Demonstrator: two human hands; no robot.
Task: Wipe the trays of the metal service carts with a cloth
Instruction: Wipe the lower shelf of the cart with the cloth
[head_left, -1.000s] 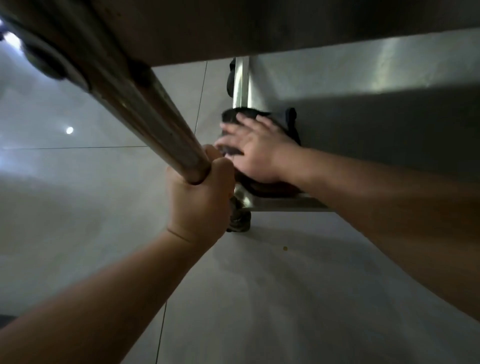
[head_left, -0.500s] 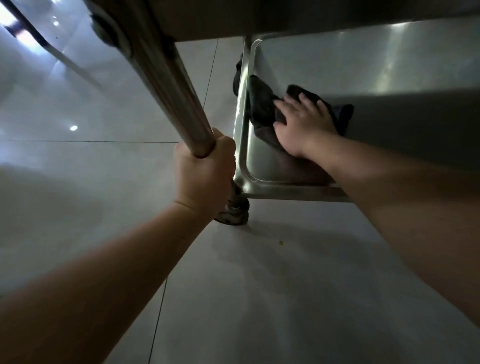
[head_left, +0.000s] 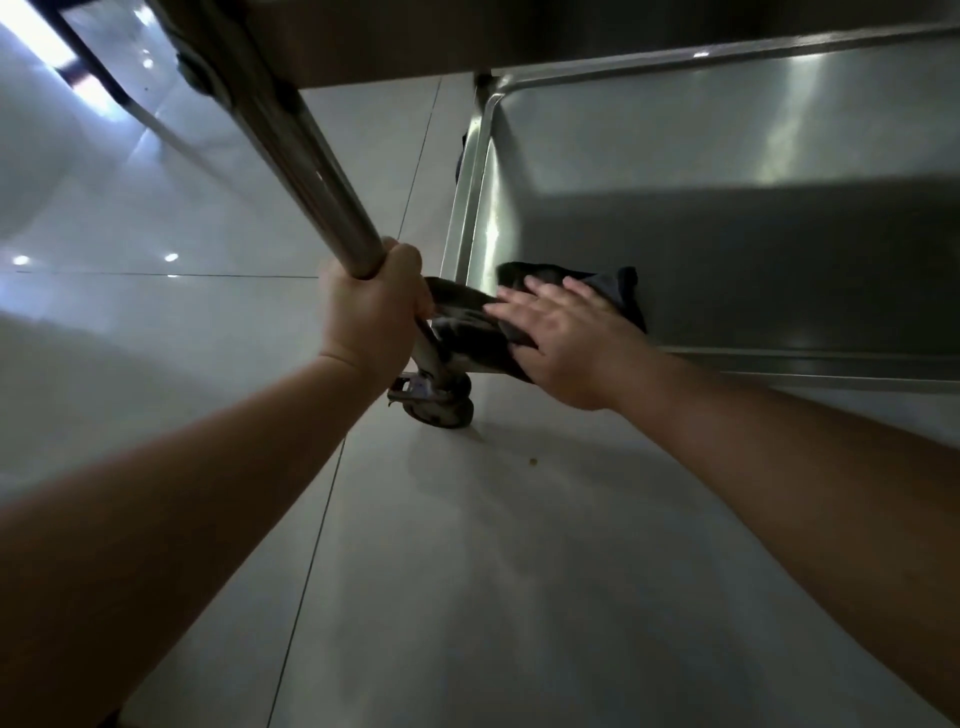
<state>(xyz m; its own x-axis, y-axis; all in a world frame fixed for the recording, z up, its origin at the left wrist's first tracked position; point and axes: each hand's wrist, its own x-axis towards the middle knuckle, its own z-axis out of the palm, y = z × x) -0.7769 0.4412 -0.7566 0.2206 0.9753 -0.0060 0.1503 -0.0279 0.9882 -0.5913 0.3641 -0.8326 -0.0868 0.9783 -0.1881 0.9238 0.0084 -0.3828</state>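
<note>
The metal cart's bottom tray fills the upper right, shiny steel with a raised rim. A dark cloth lies bunched over the tray's near left corner. My right hand presses flat on the cloth with straight, spread fingers. My left hand grips the cart's upright steel post, fingers wrapped round it just above the tray corner. The underside of the tray above runs across the top of the view.
A caster wheel sits under the tray's near left corner on the glossy tiled floor. A small crumb lies on the floor near the wheel. Open floor lies to the left and below.
My right hand has dragged the cloth from deeper in the tray back to its near left corner. My left hand keeps its grip on the post.
</note>
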